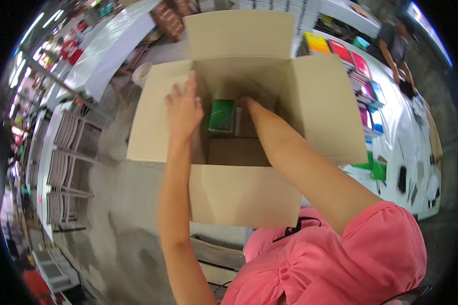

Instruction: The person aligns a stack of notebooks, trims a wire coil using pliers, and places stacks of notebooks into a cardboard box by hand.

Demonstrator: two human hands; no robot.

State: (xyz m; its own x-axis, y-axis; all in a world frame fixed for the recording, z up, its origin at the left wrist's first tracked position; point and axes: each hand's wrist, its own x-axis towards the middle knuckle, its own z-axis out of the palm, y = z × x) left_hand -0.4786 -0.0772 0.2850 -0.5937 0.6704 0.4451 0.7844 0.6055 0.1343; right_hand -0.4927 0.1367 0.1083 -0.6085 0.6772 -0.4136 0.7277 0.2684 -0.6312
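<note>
An open cardboard box (244, 195) stands before me with its four flaps folded outward. Inside, toward its left wall, sits a green-topped block (221, 116) that looks like a stack of notebooks; its exact kind is hard to make out. My left hand (184, 109) lies at the box's left edge, on the inner side of the left flap, fingers stretched out and holding nothing. Down in the box, just right of the green stack, is my right hand (246, 103). Shadow and motion blur hide its fingers, so whether it grips anything does not show.
On the right, a white table (399, 145) bears colourful stacked notebooks (343, 53) and a green item (378, 169). Another person (396, 48) stands beyond it. To the left are several grey stacks (66, 131) on a table and a pale bucket (142, 74).
</note>
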